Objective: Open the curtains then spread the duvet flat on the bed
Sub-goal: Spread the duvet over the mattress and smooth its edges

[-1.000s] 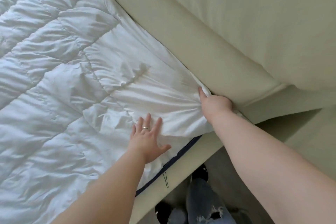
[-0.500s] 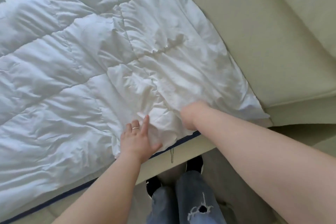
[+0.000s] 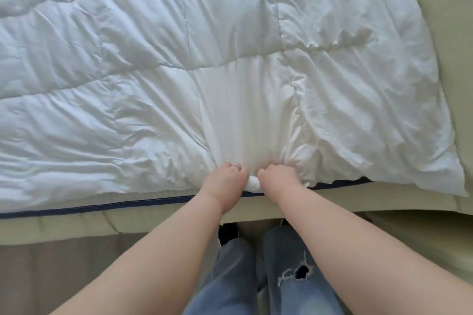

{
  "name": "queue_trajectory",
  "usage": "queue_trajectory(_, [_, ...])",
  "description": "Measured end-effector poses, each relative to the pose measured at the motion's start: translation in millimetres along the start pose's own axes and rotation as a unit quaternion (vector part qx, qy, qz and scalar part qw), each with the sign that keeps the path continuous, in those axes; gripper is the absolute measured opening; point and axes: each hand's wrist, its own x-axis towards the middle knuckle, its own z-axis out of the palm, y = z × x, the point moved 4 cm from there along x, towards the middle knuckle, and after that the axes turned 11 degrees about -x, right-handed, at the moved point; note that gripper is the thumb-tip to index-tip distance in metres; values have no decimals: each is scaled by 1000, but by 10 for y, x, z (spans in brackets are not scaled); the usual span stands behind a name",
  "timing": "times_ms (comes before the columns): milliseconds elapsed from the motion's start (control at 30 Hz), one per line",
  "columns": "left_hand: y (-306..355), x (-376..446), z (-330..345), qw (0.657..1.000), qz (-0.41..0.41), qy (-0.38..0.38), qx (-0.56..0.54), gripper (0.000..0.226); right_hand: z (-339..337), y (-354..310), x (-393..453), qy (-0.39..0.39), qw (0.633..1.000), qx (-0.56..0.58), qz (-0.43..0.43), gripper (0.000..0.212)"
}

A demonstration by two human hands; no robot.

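Both fists, left hand (image 3: 225, 178) and right hand (image 3: 277, 177), clutch the duvet (image 3: 230, 59) hem at lower centre, apparently to tug it flat over the bed (image 3: 153, 220).

A home bedroom: bed (image 3: 332, 199) with white duvet (image 3: 153, 71)

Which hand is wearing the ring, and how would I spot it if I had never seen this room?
Start at the white duvet spread over the bed, then follow its near edge to the middle, where two hands grip a bunched fold of fabric side by side. The left hand is the one with the ring, a thin band on a curled finger. The right hand beside it is bare.
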Motion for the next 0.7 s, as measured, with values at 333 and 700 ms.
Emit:
queue_trajectory(333, [-855,-563,249,981,-55,115,-148,74,-641,-744,-34,-70,995,-68,14,38])
queue_trajectory(700, [-3296,-1544,529,973,-226,39,11,88,-940,-2711,457,172,984,21,-41,60])
